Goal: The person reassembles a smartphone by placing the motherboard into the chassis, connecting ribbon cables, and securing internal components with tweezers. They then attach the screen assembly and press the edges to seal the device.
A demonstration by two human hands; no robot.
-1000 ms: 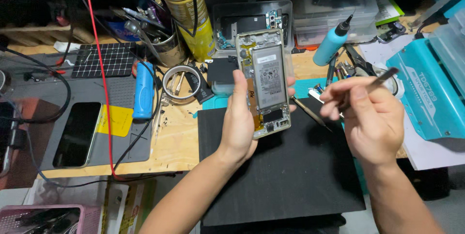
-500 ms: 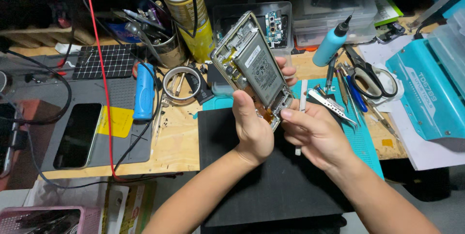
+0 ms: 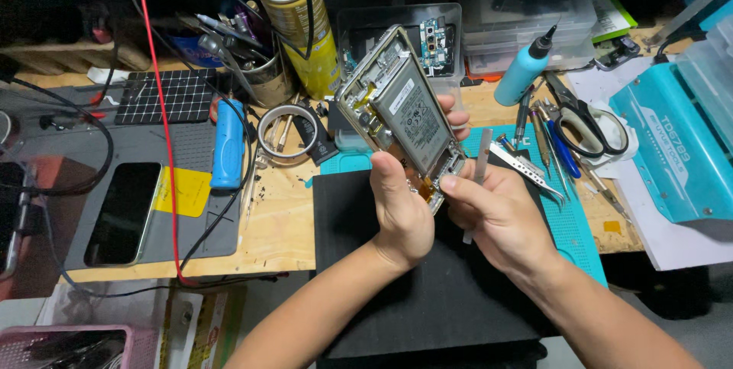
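Yellow spray can (image 3: 301, 29), blue bottle (image 3: 524, 72), black mat (image 3: 427, 277), teal case (image 3: 672, 151)

A wooden workbench (image 3: 275, 224) is carrying a black mat (image 3: 427, 292) at its front edge, a grey mat (image 3: 153, 186) lying at its left.

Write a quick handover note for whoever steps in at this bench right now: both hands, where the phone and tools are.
Left hand: grips the opened phone, back cover off, battery showing, tilted above the black mat.
Right hand: holds a thin metal tool, fingertips at the phone's lower edge.
Nearby: tweezers, scissors and blue bottle to the right.
Done: phone is open.
Left: battery still in the frame.
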